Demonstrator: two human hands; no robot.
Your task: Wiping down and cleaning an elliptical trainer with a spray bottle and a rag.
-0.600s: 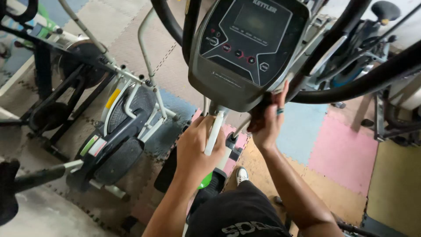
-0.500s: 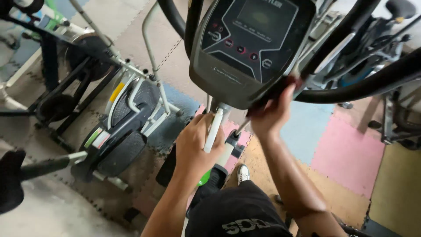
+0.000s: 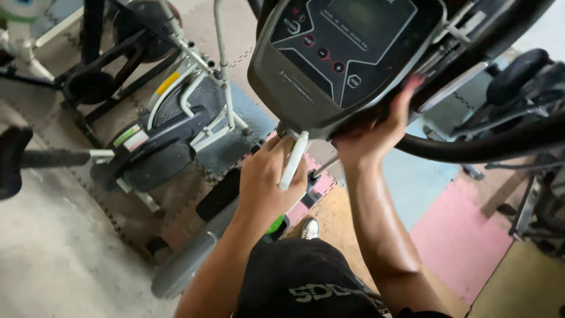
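I stand at an exercise machine with a dark grey console (image 3: 347, 53) that has a screen and several buttons. My left hand (image 3: 268, 179) is wrapped around the white post (image 3: 292, 162) just under the console. My right hand (image 3: 376, 132) reaches up behind the console's lower right edge, fingers pressed against its underside; what they hold is hidden. Black curved handlebars (image 3: 488, 144) run off to the right.
A second white and black exercise bike (image 3: 170, 126) stands at the left on coloured foam floor tiles (image 3: 453, 235). More machines crowd the right edge. Bare concrete floor (image 3: 53, 259) lies at the lower left. A white shoe (image 3: 310, 228) shows below.
The view has tilted and shifted right. My right hand slid further up behind the console's edge. My left hand keeps its grip on the white post.
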